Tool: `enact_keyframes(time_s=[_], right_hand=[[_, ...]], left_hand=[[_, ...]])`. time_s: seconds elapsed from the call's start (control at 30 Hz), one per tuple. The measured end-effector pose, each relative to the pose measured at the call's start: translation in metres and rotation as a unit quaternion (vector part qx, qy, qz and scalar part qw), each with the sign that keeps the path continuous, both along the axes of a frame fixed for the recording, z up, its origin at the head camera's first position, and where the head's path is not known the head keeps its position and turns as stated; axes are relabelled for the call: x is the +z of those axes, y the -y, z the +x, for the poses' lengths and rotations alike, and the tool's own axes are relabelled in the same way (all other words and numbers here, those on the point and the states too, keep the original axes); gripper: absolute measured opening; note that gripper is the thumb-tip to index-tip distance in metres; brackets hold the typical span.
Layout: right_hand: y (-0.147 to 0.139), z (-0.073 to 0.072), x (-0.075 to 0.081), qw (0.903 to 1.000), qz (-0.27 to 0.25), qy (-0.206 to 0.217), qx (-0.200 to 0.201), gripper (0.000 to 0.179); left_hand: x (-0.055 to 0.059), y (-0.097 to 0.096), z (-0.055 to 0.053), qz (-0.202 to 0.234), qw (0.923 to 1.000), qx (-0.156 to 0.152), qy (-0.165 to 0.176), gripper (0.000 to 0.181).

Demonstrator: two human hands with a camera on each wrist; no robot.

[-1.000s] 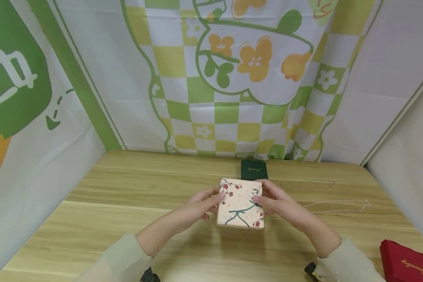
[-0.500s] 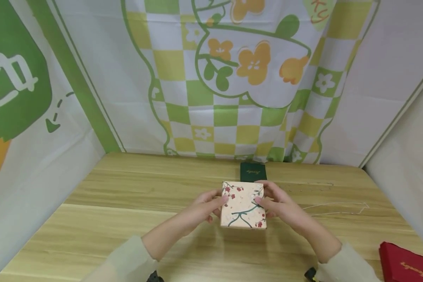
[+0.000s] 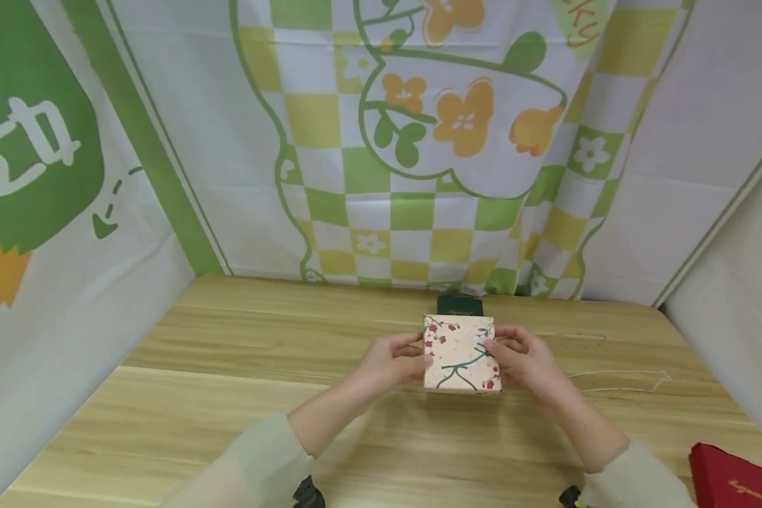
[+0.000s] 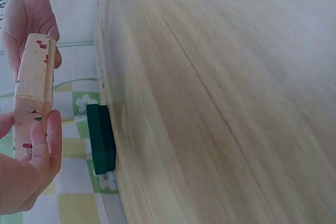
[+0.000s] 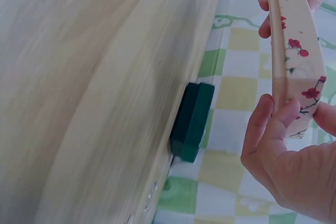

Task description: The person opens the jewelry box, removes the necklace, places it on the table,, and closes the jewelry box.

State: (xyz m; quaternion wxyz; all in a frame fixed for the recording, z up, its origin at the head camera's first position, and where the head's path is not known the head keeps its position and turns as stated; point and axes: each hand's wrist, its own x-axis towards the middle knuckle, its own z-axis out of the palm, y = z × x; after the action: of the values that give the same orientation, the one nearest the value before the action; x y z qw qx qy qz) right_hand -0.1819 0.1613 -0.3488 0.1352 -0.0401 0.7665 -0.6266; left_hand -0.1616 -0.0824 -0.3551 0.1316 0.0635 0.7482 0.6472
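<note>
A cream gift box (image 3: 458,353) with red blossoms and dark green branches is held up off the wooden table between both hands. My left hand (image 3: 387,363) grips its left side, thumb on top and fingers beneath. On the opposite side my right hand (image 3: 525,356) grips it the same way. Both wrist views show the box (image 4: 32,87) in the air with its lid seam along the side. Behind it at the table's back edge stands a dark green jewelry box (image 5: 191,121), partly hidden by the cream box in the head view.
On the right of the wooden table (image 3: 228,395) lie a pale thin necklace (image 3: 622,372) and, farther back, a finer chain (image 3: 587,337). A red jewelry box (image 3: 739,480) with gold lettering sits at the front right. A checkered cloth (image 3: 413,212) hangs behind.
The cream box has moved right and slightly back with both hands on it, and now covers part of the green box. The camera view has shifted a little.
</note>
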Motion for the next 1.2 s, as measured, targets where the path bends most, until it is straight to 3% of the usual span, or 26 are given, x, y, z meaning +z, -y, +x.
enact_keyframes(time_s=[0.3, 0.53, 0.73, 1.2], right_hand=[[-0.023, -0.002, -0.013, 0.9986, 0.05, 0.019, 0.006, 0.06], [-0.022, -0.005, -0.022, 0.9973, 0.067, 0.03, 0.009, 0.053], [-0.02, -0.008, -0.023, 0.9951, 0.091, 0.038, -0.004, 0.05], [-0.013, -0.015, -0.028, 0.9918, 0.117, 0.049, 0.013, 0.046]], left_hand=[[-0.008, -0.024, -0.016, -0.002, 0.9991, -0.014, 0.039, 0.056], [-0.017, -0.028, -0.019, -0.034, 0.9978, -0.016, 0.054, 0.041], [-0.024, -0.029, -0.022, -0.054, 0.9965, -0.026, 0.059, 0.047], [-0.027, -0.025, -0.02, -0.089, 0.9927, -0.046, 0.066, 0.029]])
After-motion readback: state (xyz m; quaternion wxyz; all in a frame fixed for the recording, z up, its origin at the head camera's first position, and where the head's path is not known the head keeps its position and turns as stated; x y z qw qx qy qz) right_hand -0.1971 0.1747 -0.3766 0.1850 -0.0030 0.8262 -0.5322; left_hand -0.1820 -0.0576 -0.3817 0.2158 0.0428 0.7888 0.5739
